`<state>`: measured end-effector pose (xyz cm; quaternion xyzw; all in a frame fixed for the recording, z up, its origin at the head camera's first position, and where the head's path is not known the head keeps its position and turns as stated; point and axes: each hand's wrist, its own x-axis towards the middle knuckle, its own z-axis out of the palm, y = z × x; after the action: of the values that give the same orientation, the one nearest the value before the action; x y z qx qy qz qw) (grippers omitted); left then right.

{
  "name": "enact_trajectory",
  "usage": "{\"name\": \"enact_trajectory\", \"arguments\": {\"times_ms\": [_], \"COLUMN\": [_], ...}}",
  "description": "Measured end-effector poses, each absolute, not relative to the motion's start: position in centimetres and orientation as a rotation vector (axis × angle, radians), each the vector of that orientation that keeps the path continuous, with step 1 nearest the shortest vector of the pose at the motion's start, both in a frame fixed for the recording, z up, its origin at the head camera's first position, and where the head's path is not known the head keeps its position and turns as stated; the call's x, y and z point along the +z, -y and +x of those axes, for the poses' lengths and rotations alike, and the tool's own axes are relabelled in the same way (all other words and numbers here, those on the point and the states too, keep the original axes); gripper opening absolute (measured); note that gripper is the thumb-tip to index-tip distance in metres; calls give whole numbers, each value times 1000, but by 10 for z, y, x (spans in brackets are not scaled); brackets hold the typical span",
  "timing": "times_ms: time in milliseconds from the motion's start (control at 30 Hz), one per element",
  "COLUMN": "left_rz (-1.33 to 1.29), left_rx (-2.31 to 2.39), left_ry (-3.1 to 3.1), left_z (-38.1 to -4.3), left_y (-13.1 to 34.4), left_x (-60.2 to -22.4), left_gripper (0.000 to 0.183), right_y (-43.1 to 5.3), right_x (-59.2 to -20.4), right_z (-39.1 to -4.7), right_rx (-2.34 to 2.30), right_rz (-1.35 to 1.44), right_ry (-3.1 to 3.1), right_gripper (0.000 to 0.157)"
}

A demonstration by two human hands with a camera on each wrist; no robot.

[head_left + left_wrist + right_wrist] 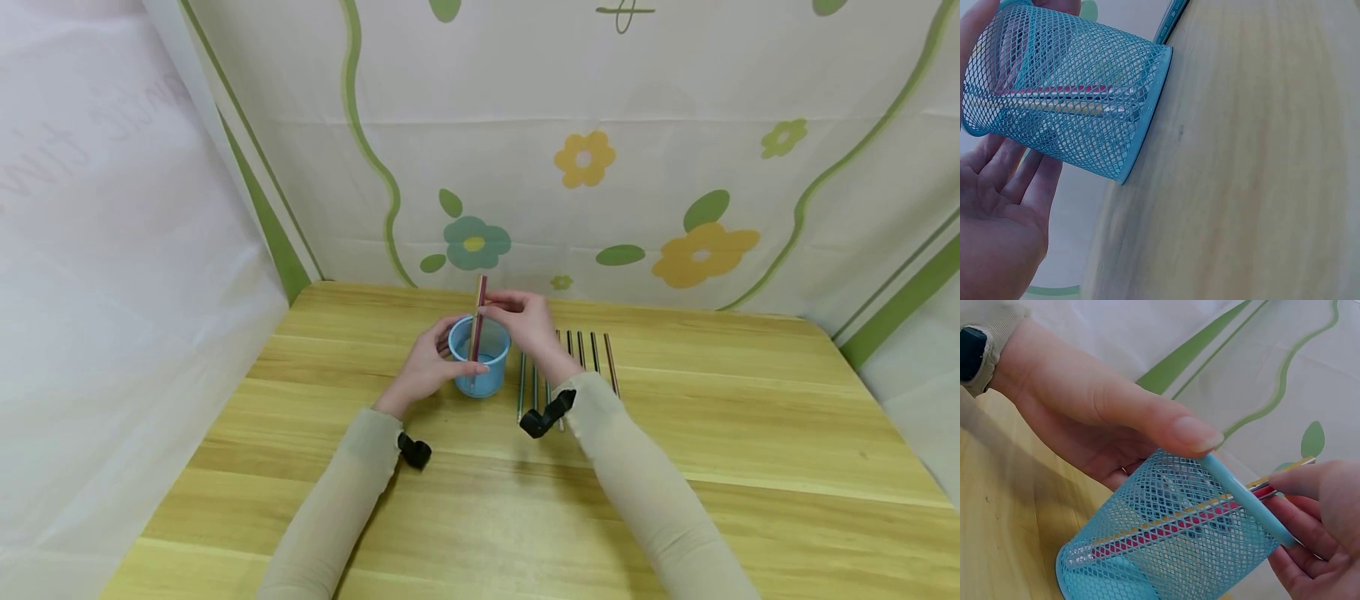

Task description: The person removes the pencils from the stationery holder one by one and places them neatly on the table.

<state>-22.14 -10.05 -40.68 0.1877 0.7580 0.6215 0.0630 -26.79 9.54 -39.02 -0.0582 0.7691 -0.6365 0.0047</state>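
A light blue mesh pen cup (483, 382) stands upright near the back of the table. My left hand (427, 368) holds it, with the thumb along the near side of the rim and the fingers round the far side. With thumb and fingertips, my right hand (529, 323) pinches a red pencil (1194, 520) and a yellow pencil (1142, 526), side by side, just above the rim. Through the mesh, their lower ends show down inside the cup (1072, 44), slanting close to its bottom. Their upper ends stick out above my right fingers.
Several pencils (611, 365) lie in a row on the wooden table (750, 433), just right of the cup, partly hidden under my right wrist. A flower-patterned cloth (525, 75) hangs behind the table's back edge, and a white cloth (112, 292) hangs at the left.
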Motion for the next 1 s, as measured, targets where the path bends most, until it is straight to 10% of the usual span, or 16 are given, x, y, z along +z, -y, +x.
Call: {"name": "enact_trajectory", "arguments": {"times_ms": [1000], "left_rz": [572], "left_rx": [1911], "left_ry": [-2305], "left_z": [-240], "left_y": [104], "left_x": [-440], "left_gripper": [79], "right_y": [-90], "right_x": [-391], "right_z": [-267], "right_rx": [-2027], "right_rz": [-174], "right_ry": [-2413], "right_gripper": [26]}}
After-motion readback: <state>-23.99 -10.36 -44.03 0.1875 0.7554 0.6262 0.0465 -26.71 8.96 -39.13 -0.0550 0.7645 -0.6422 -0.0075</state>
